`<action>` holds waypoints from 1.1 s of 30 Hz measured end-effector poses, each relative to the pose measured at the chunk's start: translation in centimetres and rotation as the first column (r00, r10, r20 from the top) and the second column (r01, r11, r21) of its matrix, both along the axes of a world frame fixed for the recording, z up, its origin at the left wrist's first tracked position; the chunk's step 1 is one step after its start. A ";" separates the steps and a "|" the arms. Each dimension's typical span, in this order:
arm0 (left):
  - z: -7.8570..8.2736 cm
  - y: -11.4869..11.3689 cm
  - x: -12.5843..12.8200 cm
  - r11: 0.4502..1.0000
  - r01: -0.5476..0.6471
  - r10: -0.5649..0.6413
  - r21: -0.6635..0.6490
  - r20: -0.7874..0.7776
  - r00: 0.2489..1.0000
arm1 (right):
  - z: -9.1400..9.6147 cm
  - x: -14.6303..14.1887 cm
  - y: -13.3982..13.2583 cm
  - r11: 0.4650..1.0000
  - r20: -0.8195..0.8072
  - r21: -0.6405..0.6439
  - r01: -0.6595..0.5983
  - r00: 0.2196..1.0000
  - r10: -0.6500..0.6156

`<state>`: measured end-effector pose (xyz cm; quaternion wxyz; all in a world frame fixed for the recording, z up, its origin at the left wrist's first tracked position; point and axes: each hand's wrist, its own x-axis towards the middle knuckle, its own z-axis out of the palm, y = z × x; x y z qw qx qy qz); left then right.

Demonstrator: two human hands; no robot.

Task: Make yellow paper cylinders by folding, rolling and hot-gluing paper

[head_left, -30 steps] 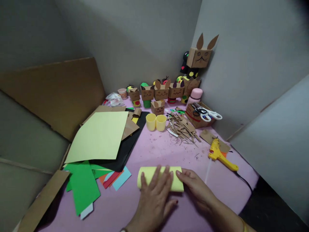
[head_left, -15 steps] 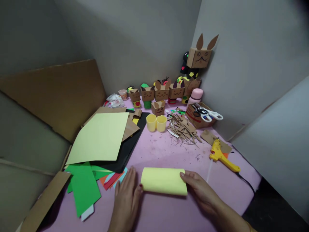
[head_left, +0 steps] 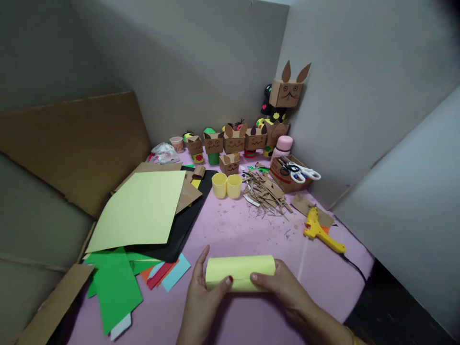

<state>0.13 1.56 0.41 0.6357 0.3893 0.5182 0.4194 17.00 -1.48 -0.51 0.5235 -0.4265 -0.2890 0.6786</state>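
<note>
A tube of rolled yellow paper [head_left: 240, 266] lies crosswise between my hands, close to the table's near side. My left hand [head_left: 205, 293] grips its left end, thumb pressed on the front and fingers behind. At the right end my right hand [head_left: 283, 285] holds it the same way, thumb lying near the paper's seam. Both sets of fingers are partly hidden behind the roll. Beyond it stand two short yellow paper cups [head_left: 219, 186] side by side. To the left, a large pale yellow sheet [head_left: 142, 208] rests on black sheets [head_left: 187, 225].
Green paper [head_left: 117, 292] and coloured strips [head_left: 163, 273] lie at left. A yellow glue gun [head_left: 321, 232] with a cord is at right. Cardboard scraps [head_left: 266, 194], a box [head_left: 283, 178] with scissors [head_left: 300, 171], a pink bottle [head_left: 282, 146] and cardboard animal figures [head_left: 234, 142] stand farther back.
My left hand has come off the table onto the paper roll's left end. My right thumb has shifted inward along it. The whole view has moved slightly.
</note>
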 end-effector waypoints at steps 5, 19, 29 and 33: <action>0.0 -0.1 0.1 1.000 0.007 -0.008 -0.015 -0.094 0.996 | -0.5 0.0 0.1 1.000 0.070 -0.006 0.029 0.997 -0.029; 1.2 0.2 -0.5 0.994 0.087 -0.080 -0.070 0.088 0.993 | 0.4 0.6 0.3 0.999 -0.005 0.032 -0.035 0.999 0.035; 1.1 0.6 -2.0 0.996 -0.007 0.012 -0.087 0.065 0.998 | 0.0 1.8 0.3 1.000 0.031 0.003 0.007 0.999 -0.007; 0.8 0.8 -3.0 0.994 -0.036 0.044 -0.105 0.074 0.996 | -0.1 2.2 0.2 0.999 0.040 0.001 0.043 0.998 -0.043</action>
